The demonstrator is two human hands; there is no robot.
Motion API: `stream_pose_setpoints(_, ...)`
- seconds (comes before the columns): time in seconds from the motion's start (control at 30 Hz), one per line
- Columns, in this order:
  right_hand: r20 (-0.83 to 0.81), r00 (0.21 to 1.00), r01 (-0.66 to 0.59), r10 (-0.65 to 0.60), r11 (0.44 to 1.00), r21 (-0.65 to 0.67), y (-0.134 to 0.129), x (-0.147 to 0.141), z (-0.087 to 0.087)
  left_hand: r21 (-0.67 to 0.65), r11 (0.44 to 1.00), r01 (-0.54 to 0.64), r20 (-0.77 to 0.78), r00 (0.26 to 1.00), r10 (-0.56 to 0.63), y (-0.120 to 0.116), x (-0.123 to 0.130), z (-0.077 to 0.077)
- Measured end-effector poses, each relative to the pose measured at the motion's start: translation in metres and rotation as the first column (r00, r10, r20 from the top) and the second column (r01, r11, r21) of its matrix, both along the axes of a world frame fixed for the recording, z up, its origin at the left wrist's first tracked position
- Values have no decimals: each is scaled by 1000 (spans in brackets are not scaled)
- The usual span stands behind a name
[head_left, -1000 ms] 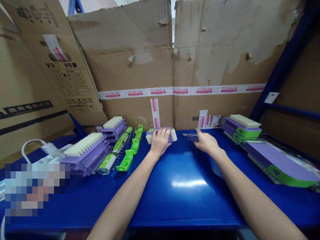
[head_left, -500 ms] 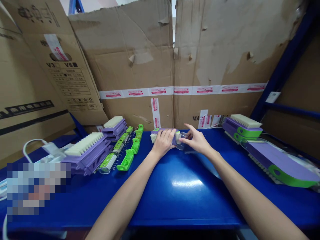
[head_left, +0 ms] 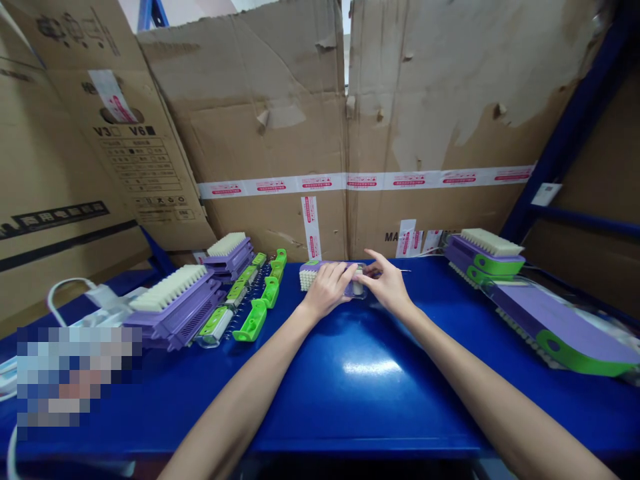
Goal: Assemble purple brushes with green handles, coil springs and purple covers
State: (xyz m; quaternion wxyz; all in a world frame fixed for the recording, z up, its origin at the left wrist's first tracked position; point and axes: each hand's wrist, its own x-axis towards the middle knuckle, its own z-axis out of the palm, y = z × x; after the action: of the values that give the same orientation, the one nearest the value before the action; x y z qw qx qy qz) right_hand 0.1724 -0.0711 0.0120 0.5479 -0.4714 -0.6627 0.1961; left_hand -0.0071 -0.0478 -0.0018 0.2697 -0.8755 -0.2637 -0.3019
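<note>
At the back middle of the blue table lies a purple brush (head_left: 309, 267) with cream bristles showing on its left side. My left hand (head_left: 326, 285) is wrapped over the brush and covers much of it. A clear plastic cover (head_left: 361, 293) sits around the brush's right end. My right hand (head_left: 386, 280) grips this cover between thumb and fingers, its index finger raised. Further left stand several bright green end pieces (head_left: 253, 321) and green-and-clear parts (head_left: 216, 325).
Purple brush bodies (head_left: 173, 307) with cream bristles stack at the left, beside a white power strip (head_left: 107, 300). At the right are assembled purple and green brushes (head_left: 570, 313). Cardboard (head_left: 280, 147) walls off the back. A blue post (head_left: 555, 133) rises at the right.
My right hand has moved slightly left, and the clear cover has slid further onto the brush's end. The brush now lies flatter under my left hand.
</note>
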Motion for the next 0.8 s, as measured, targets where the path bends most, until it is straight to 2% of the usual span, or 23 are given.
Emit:
stream_pose_setpoints(0.13,-25,998,49,-49,999,-1,-5,-5,3,7,999,-34,29,999,34,-2,5,2)
stream_pose_setpoints(0.3,-48,999,3,-6,998,-62,0,-7,-4,21,997,-76,-8,997,77,-2,14,5)
stream_pose_setpoints(0.37,-103,994,19,-33,990,-138,5,-6,-8,45,995,-87,10,996,87,-1,13,7)
stream_pose_setpoints(0.43,-184,978,46,-98,963,-267,10,-2,-11,43,993,-109,71,992,105,0,7,11)
stream_pose_setpoints(0.57,-311,927,17,-211,849,-528,15,10,-11,-115,977,-178,230,952,200,7,-11,14)
stream_pose_setpoints(0.67,-195,949,99,-247,822,-562,16,19,-10,-337,923,-186,366,877,311,16,-22,8)
stream_pose_setpoints(0.73,-17,965,215,-261,829,-517,15,23,-9,-475,872,-122,408,847,341,22,-25,1)
stream_pose_setpoints(0.8,185,944,329,-274,830,-449,15,25,-9,-559,828,-27,448,831,330,25,-24,-3)
